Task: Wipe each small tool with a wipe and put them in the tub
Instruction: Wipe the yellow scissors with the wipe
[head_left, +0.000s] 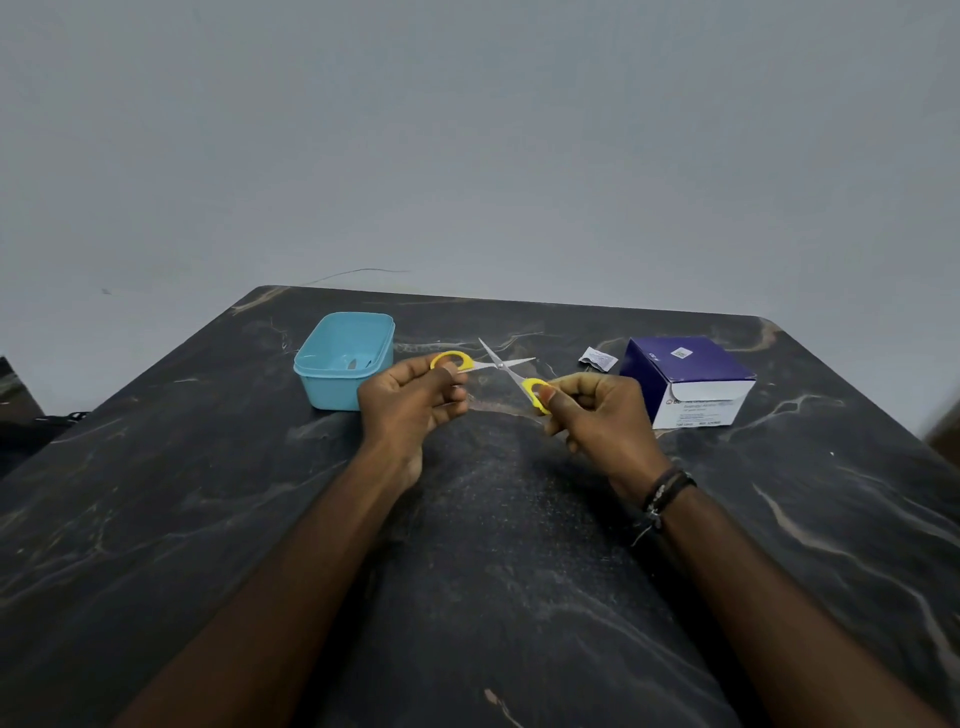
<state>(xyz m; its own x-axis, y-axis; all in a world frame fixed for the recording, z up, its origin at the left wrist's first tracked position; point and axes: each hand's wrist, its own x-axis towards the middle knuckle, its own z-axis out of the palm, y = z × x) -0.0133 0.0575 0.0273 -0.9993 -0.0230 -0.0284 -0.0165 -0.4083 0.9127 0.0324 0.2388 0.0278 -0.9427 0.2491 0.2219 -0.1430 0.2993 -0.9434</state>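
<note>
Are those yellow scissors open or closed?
Open: the scissors have their blades crossed in an X, each hand's fingers holding one handle.

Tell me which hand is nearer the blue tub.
Left. The left hand holds one yellow scissors loop right beside the blue tub; the right hand holds the other loop farther right, nearer the purple box.

From my seat, the only print sits on the purple-and-white box (688, 382) at about two o'clock on the table (208, 519) — its white front shows what looks like "BD" and small lines too blurred to read. A square code label on its top and the small sachet (598, 359) beside it — unreadable.
</note>
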